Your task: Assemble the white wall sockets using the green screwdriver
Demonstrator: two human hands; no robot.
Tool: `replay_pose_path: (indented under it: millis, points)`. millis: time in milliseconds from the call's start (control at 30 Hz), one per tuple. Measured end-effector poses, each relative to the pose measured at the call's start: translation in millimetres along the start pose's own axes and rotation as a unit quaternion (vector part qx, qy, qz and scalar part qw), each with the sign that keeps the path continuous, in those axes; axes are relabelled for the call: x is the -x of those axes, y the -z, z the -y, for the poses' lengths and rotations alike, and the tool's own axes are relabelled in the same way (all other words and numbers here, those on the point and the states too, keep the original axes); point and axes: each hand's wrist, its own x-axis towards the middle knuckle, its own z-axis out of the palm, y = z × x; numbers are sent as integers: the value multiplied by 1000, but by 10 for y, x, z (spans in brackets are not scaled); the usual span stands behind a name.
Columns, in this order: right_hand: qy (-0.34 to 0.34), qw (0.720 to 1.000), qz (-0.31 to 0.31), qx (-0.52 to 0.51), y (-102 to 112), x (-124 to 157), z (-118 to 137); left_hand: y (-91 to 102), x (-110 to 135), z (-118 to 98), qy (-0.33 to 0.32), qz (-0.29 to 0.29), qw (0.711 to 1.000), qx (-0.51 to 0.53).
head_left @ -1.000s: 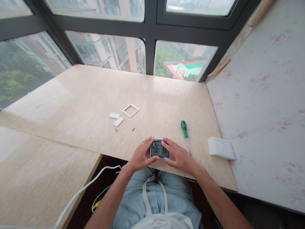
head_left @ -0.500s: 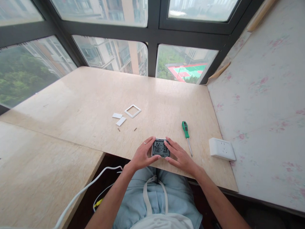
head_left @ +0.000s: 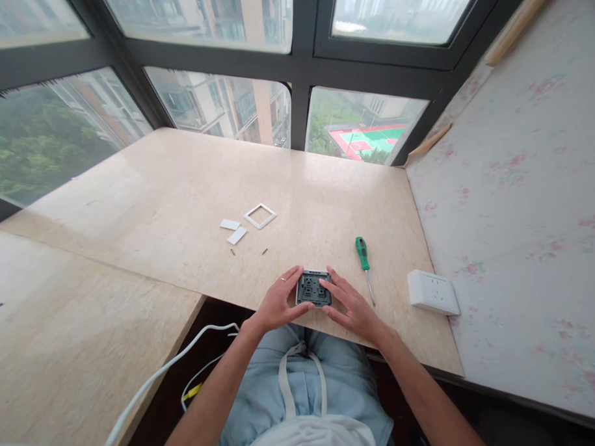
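Observation:
A wall switch body [head_left: 313, 289], dark grey inside with a pale outer edge, lies between my hands near the counter's front edge. My left hand [head_left: 279, 298] grips its left side, thumb along the near edge and fingers at the far corner. On the opposite side, my right hand [head_left: 350, 301] holds the right edge, with one finger reaching over the inner mechanism. Beyond it are a white square frame [head_left: 260, 216], two white rocker plates [head_left: 237, 235] and two small screws [head_left: 264, 251]. To the right rests a green-handled screwdriver [head_left: 362, 254], its shaft pointing toward me.
A white socket box [head_left: 433, 292] stands against the papered wall [head_left: 527, 241] at right. Dark-framed windows [head_left: 214, 60] border the far side of the counter [head_left: 179, 181]. A white cable [head_left: 151, 378] crosses the gap at lower left.
My right hand's fingers shift slightly over the switch body, one moving a little lower onto the mechanism. The left hand keeps its hold, and the view has turned very slightly.

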Motion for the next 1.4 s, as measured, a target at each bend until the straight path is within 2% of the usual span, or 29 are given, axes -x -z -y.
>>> replay_pose_path:
  millis: [233, 467, 733, 900, 1067, 1167, 1300, 1400]
  points:
    - [12, 999, -10, 29, -42, 22, -1, 5, 2, -8, 3, 1, 1000, -5]
    - [11, 1000, -15, -1, -42, 46, -37, -5, 5, 0, 1, -1, 1000, -10]
    - [51, 998, -15, 41, -38, -225, 104, -14, -1, 10, 3, 3, 1000, -4]
    - [23, 999, -12, 46, -32, -330, 122, -22, 0, 11, 1, 0, 1000, -7]
    - [2, 1000, 13, -3, -85, -256, 47, -41, 6, 34, -1, -6, 1000, -9]
    - [-13, 999, -6, -49, -124, -155, 4, -35, 5, 27, 3, -1, 1000, -11]
    - [-63, 992, -44, -96, -124, -41, -14, -13, 1, 1, 18, 4, 1000, -8]
    - [-103, 986, -49, -126, -102, -10, -15, -8, -1, -1, 19, 1, 1000, -6]
